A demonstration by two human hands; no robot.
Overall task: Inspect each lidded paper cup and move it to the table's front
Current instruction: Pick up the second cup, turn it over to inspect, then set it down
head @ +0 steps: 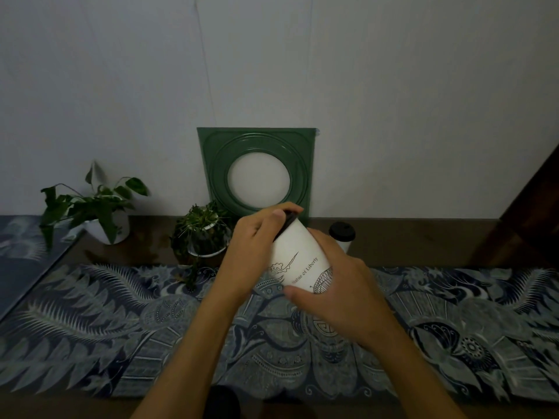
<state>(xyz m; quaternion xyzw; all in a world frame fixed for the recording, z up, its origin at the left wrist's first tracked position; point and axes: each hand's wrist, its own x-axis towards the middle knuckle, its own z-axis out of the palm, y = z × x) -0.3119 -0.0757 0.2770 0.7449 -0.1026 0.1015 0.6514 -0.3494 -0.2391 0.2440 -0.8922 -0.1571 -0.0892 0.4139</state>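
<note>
A white paper cup (298, 255) with a black lid and the print "Statue of Liberty" is held tilted above the patterned table runner, its lid pointing away from me. My left hand (260, 246) wraps the lid end and upper side. My right hand (335, 285) grips the lower end. A second lidded paper cup (343, 235) stands upright behind my right hand, near the wall. At the table's front edge a dark round shape (223, 400) shows, possibly another cup's lid.
A blue patterned runner (121, 322) covers the dark wooden table (423, 240). A small potted plant (204, 234) stands just left of my hands, a larger one (99, 213) further left. A green square tile (257, 170) leans on the wall. Dark wooden furniture (532, 216) stands at right.
</note>
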